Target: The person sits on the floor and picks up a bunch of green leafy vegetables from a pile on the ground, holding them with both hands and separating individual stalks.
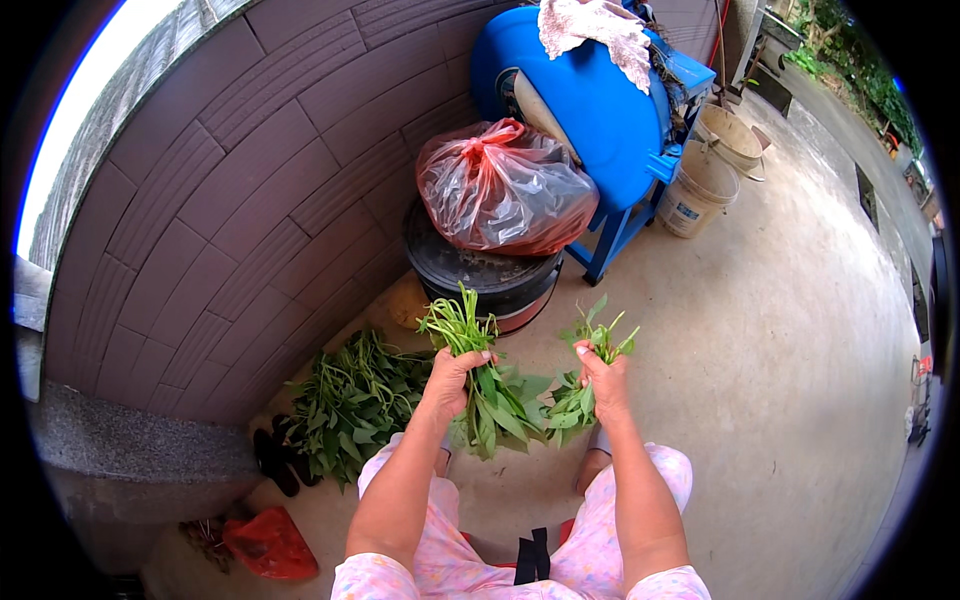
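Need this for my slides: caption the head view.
Left hand and right hand each grip leafy green stems near a leafy pile.

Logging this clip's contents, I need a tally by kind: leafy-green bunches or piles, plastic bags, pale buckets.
Leafy greens: 3 (bunch in left hand, bunch in right hand, loose pile)
Plastic bags: 2 (knotted bag, red bag)
Pale buckets: 2 (nearer bucket, farther bucket)
Total: 7

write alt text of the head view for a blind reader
A person's left hand holds leafy green stems, right hand a smaller bunch. A leafy pile lies on the floor at left; ahead, a tied bag sits on a black-lidded container.
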Demonstrator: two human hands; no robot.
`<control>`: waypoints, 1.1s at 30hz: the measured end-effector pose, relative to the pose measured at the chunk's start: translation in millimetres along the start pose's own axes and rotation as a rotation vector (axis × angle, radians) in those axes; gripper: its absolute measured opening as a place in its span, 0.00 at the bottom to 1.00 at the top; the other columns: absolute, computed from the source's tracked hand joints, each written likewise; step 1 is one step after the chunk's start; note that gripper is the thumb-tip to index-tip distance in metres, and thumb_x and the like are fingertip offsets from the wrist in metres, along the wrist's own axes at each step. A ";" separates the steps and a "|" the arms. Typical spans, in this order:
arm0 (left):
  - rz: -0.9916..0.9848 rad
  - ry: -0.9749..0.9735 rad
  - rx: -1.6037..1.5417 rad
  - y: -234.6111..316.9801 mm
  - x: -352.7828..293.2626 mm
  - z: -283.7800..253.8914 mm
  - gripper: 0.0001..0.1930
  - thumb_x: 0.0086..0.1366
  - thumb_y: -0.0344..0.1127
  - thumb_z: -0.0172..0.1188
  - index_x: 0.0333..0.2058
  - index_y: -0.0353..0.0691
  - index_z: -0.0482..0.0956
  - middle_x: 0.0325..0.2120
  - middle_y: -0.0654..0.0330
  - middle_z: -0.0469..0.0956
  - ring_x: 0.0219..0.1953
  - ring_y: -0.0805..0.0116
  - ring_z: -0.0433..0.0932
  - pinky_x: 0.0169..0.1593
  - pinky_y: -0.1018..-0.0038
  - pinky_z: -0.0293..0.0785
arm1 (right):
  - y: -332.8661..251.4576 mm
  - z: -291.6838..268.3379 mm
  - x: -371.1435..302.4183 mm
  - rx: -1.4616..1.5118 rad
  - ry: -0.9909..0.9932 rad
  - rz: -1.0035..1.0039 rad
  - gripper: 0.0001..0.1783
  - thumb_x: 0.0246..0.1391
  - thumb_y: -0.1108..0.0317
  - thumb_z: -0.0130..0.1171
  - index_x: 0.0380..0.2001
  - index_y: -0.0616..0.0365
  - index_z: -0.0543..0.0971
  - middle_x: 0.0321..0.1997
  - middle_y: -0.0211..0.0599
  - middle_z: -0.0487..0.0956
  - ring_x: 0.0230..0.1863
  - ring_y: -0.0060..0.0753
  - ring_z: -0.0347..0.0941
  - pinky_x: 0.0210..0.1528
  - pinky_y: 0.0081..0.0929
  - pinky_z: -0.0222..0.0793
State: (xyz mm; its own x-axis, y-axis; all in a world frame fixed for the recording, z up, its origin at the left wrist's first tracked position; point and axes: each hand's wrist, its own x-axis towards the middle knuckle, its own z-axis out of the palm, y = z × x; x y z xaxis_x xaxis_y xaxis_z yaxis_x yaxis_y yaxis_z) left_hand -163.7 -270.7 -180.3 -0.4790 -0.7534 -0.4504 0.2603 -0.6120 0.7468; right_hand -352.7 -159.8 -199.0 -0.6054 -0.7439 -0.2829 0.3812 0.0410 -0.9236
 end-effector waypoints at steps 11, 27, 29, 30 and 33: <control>-0.069 -0.069 0.038 -15.1 -0.9 14.6 0.10 0.45 0.22 0.57 0.30 0.35 0.72 0.24 0.59 0.75 0.27 0.70 0.74 0.34 0.73 0.72 | 18.7 29.9 -14.2 -0.075 -0.297 0.031 0.09 0.40 0.66 0.63 0.23 0.59 0.76 0.20 0.22 0.72 0.23 0.14 0.63 0.25 0.16 0.59; -0.114 -0.081 0.041 -22.9 -2.1 20.8 0.12 0.46 0.21 0.58 0.32 0.34 0.73 0.27 0.61 0.76 0.27 0.71 0.74 0.34 0.76 0.72 | 17.8 38.5 -17.6 -0.017 -0.393 0.061 0.11 0.39 0.73 0.62 0.30 0.64 0.77 0.26 0.26 0.75 0.27 0.16 0.67 0.30 0.16 0.64; -0.124 -0.073 0.054 -22.6 -2.5 21.4 0.12 0.46 0.21 0.58 0.32 0.34 0.73 0.27 0.61 0.76 0.28 0.71 0.74 0.34 0.76 0.72 | 21.3 36.4 -15.2 -0.019 -0.392 0.045 0.10 0.40 0.73 0.61 0.29 0.64 0.77 0.25 0.24 0.75 0.25 0.15 0.66 0.29 0.16 0.63; -0.118 -0.073 0.054 -24.4 -1.8 20.5 0.12 0.45 0.21 0.58 0.32 0.35 0.73 0.27 0.61 0.76 0.28 0.71 0.74 0.35 0.75 0.72 | 25.5 32.8 -12.4 -0.088 -0.383 0.058 0.09 0.39 0.73 0.60 0.28 0.64 0.77 0.23 0.23 0.74 0.24 0.14 0.65 0.27 0.16 0.62; -0.119 -0.061 0.044 -23.0 -3.0 20.3 0.11 0.45 0.21 0.58 0.31 0.35 0.73 0.26 0.61 0.76 0.28 0.70 0.74 0.35 0.73 0.72 | 22.6 35.4 -14.2 -0.161 -0.335 0.065 0.05 0.39 0.73 0.58 0.24 0.62 0.76 0.20 0.22 0.71 0.21 0.14 0.63 0.23 0.15 0.58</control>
State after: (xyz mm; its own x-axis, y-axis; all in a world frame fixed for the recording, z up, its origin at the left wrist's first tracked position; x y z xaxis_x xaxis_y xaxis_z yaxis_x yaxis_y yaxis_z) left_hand -185.3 -249.6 -186.2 -0.5546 -0.6592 -0.5078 0.1620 -0.6841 0.7111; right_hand -310.8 -171.9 -206.7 -0.3113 -0.9122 -0.2664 0.2802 0.1798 -0.9430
